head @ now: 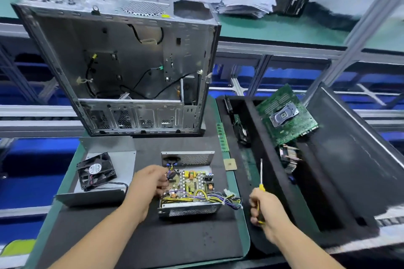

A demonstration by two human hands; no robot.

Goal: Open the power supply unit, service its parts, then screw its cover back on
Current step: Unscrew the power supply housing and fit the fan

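Note:
The power supply unit lies open on the black mat, its circuit board and yellow and purple wires exposed. My left hand grips the unit's left side, fingers curled over the edge onto the board. My right hand holds a yellow-handled screwdriver upright, to the right of the unit and apart from it. The removed metal cover lies to the left with a black fan resting on it.
An empty computer case stands open behind the unit. A black tray on the right holds a green motherboard and a heatsink. A small CPU chip and a RAM stick lie at the mat's right edge.

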